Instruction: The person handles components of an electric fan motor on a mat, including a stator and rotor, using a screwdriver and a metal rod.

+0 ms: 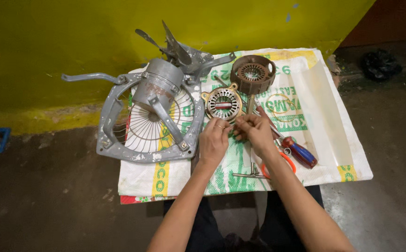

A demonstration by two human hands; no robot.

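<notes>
Head view: our left hand and right hand pinch, perhaps, one small part together; the stator plate lies just beyond them.

**Fan parts spread on a woven sack**

A grey fan frame with wire guard and motor housing lies on a white printed sack over the concrete floor; a brown wound stator sits beyond; a red-and-blue-handled screwdriver rests beside an orange ring; a yellow wall stands behind.
</notes>
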